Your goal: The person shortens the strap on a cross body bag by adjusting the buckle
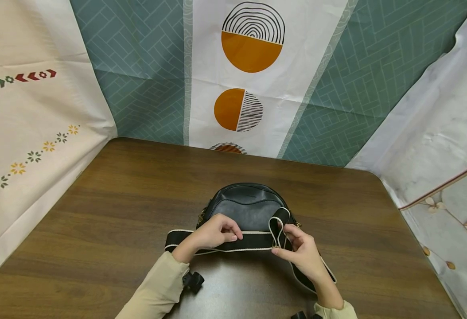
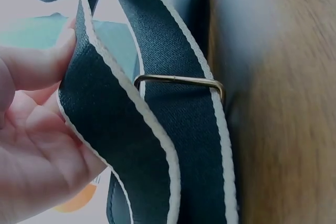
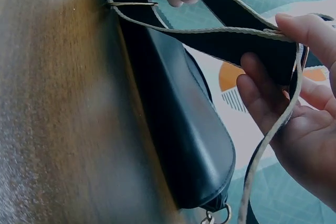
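A black bag with a rounded top lies on the table, its smooth side visible in the right wrist view. Its wide black strap has white edging and stretches in front of it between both hands. My left hand pinches the strap's edge between thumb and fingers, as the left wrist view also shows. At the strap's folded loop, my right hand pinches the webbing near a small metal piece. A rectangular metal slider encircles another stretch of strap close to the left hand.
The brown wooden table extends to both sides of the bag. Patterned cloth hangs behind it, with further cloths at left and right. Metal rings hang at the bag's end. Trailing strap curves beneath the right forearm.
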`<state>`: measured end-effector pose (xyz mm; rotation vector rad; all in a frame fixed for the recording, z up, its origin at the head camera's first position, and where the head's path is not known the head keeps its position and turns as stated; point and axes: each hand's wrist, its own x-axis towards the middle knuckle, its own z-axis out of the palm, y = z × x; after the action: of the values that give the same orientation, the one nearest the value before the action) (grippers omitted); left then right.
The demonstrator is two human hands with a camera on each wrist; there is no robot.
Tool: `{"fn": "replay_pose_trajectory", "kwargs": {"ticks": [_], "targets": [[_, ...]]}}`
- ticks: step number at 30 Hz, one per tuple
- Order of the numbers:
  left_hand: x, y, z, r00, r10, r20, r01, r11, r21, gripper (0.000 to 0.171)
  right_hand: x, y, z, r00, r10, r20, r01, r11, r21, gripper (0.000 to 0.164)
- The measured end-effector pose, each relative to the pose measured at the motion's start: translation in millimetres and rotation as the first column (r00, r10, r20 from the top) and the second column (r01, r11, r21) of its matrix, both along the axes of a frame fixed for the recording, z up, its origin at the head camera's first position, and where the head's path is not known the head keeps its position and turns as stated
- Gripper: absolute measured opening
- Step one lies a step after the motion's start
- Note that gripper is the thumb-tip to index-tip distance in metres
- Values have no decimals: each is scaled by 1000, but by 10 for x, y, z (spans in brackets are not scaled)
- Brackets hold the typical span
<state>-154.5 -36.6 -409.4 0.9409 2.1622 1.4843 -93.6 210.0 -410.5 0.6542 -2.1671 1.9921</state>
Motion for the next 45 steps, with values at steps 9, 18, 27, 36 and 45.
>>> {"fn": "replay_pose_trajectory", "kwargs": {"ticks": [9,18,27,36,45], "targets": [[-10,-155,6,1000,-13,12,13,1000,14,11,12,6,38,996,-76,43,71,993,99,45],[-35,-402,39,1000,-8,-4,8,1000,-6,11,25,50,40,996,-78,40,73,991,111,47],[-52,-642,44,1000,14,10,-13,1000,-20,10,26,71,54,997,-78,18,76,991,106,48],[-69,-727,38,1000,14,10,-14,1000,-27,9,37,45,81,998,-58,-3,58,986,155,43],[-60,-854,15,995,88,-43,-92,989,-116,15,14,104,47,999,-22,-32,27,986,162,48]]}}
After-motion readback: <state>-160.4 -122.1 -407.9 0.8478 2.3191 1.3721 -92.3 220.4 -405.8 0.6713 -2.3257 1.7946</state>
